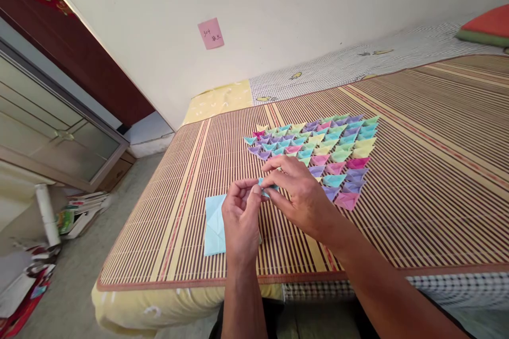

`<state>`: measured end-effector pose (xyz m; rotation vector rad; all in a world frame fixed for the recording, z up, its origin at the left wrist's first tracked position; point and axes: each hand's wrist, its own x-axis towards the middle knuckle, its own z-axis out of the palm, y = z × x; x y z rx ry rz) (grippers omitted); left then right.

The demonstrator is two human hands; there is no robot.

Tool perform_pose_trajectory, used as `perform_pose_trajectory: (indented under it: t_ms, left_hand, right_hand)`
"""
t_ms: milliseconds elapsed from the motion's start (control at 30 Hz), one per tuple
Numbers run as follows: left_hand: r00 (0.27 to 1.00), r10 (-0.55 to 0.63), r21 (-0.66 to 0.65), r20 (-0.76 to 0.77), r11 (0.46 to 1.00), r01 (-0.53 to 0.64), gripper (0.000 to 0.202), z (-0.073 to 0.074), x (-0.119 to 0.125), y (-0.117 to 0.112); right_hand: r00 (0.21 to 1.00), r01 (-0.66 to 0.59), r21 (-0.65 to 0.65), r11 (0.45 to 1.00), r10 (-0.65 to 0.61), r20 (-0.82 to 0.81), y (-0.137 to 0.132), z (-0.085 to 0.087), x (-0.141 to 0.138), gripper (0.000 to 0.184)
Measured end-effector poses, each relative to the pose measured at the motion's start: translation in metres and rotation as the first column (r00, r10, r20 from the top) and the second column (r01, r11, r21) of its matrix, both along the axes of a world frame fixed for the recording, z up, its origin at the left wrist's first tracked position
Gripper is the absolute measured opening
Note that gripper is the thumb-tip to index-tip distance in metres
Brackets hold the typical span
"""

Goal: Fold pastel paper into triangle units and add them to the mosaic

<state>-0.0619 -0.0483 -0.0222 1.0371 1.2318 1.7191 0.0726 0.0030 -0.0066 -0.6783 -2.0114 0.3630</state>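
Observation:
Both my hands meet over a striped bamboo mat (417, 180) on a bed. My left hand (240, 217) and my right hand (296, 190) pinch a small light-blue folded paper piece (265, 186) between their fingertips, fingers closed on it. Under my left hand lies a stack of light-blue paper sheets (214, 225). Just beyond my right hand, several small folded paper pieces (324, 148) in pink, purple, green, yellow and blue lie in overlapping rows.
A pink sticky note (210, 33) hangs on the white wall. A red and green cushion (487, 25) sits at the far right. Left of the bed are a glass-door cabinet (51, 127) and books and papers (81, 212) on the floor.

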Motion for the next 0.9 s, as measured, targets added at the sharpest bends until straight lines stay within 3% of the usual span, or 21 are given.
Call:
perform_pose_trajectory:
  t_ms: [433, 600, 767, 900]
  left_hand:
    - [0.998, 0.064, 0.049, -0.03, 0.997, -0.062, 0.017, 0.004, 0.004, -0.001]
    - [0.988, 0.098, 0.02, -0.115, 0.995, -0.096, 0.014, 0.006, 0.009, -0.002]
    - [0.999, 0.034, -0.033, 0.035, 0.999, -0.032, 0.014, -0.001, 0.007, 0.002]
    - [0.995, 0.061, -0.041, 0.082, 0.998, -0.057, 0.016, -0.004, 0.007, 0.004]
  right_hand:
    - [0.997, 0.019, 0.002, 1.0, -0.019, -0.081, 0.003, -0.003, 0.0, 0.017]
    - [0.995, 0.022, 0.018, 1.0, -0.02, -0.095, 0.002, -0.004, -0.001, 0.016]
    - [0.996, 0.028, 0.04, 0.999, -0.024, -0.088, 0.0, -0.005, -0.003, 0.017]
    - [0.997, 0.058, 0.091, 0.994, -0.053, -0.048, 0.0, -0.004, -0.004, 0.016]
